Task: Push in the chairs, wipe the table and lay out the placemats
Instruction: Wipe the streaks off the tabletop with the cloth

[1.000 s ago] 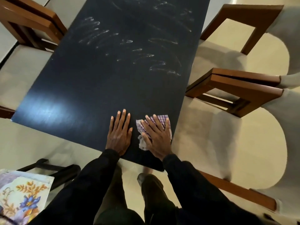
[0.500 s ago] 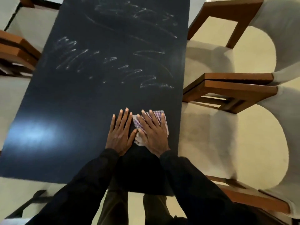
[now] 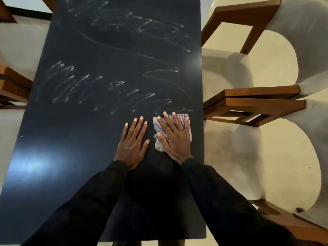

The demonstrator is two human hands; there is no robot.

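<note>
A dark blue table fills the middle of the view, with white smear marks across its far half. My right hand lies flat, fingers spread, pressing a small purple checked cloth onto the table near its right edge. My left hand rests flat on the bare tabletop just left of the cloth, holding nothing. Both sleeves are black. No placemats are in sight.
Two wooden chairs with cream cushions stand tight along the table's right side. More wooden chair parts show at the left edge. A bright light reflection sits on the near left of the tabletop.
Both hands and the cloth have slid forward along the table, away from its near edge, as the view moved over the tabletop. The floral item at lower left is out of view.
</note>
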